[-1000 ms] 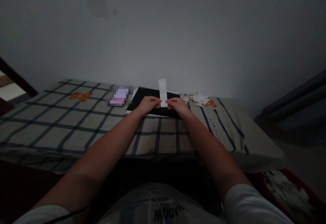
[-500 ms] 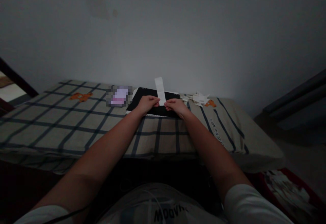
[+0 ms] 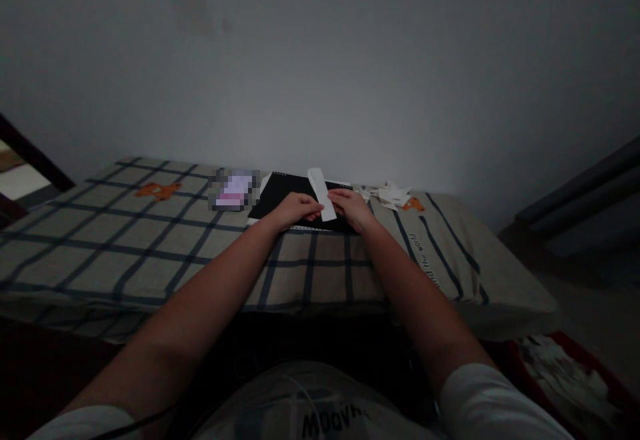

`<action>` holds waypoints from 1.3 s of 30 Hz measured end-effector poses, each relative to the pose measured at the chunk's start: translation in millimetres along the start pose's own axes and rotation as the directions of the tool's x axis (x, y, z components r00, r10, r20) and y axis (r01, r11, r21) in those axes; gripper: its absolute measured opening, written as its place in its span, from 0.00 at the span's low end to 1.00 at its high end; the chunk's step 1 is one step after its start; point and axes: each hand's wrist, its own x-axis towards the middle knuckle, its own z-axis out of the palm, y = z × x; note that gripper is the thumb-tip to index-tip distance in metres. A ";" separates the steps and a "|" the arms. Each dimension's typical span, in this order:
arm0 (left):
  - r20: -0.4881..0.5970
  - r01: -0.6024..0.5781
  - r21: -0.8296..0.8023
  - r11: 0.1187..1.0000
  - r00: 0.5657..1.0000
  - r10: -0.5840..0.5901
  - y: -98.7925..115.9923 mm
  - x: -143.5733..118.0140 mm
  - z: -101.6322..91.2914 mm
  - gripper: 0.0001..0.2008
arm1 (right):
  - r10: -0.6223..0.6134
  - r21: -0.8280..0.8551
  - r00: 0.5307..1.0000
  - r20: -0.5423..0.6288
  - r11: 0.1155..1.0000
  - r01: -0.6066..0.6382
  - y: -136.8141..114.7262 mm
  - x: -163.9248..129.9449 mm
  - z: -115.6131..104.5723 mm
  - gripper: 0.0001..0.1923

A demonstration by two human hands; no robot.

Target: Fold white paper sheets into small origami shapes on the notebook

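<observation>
A long white paper strip (image 3: 321,193) is held tilted between my two hands, its top leaning to the left. My left hand (image 3: 299,209) pinches the strip's left edge near the bottom. On the other edge, a bit higher, the fingers of my right hand (image 3: 350,207) are closed on it. Beneath both hands lies a black sheet or cover (image 3: 280,193) with small holes along its edges, white pages showing under it.
A checked cloth (image 3: 200,253) covers the table. Left of the black cover lies a pixelated phone-like screen (image 3: 234,191). White paper scraps (image 3: 393,195) are piled to the right. A red container (image 3: 565,373) with pale pieces stands low at the right. The wall (image 3: 320,80) rises behind.
The strip has come down and toward the right, and now leans more to the left. My right hand's grip has shifted higher along its edge; the left hand has moved slightly right.
</observation>
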 end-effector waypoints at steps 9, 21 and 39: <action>-0.068 -0.040 -0.263 0.964 0.997 0.023 -1.5 4.0 -2.5 0.15 | 0.016 0.049 0.996 0.091 0.999 -0.020 2.4 -1.5 0.0 0.10; -0.009 -0.088 -0.220 0.971 0.996 0.088 -3.4 4.1 -2.9 0.19 | -0.011 -0.033 0.991 0.130 0.999 0.015 4.6 -2.3 -1.5 0.16; -0.196 -0.172 -0.033 0.985 0.967 0.162 -6.8 5.6 -4.4 0.19 | -0.029 -0.153 0.994 0.105 0.987 0.045 0.7 -5.3 -1.2 0.18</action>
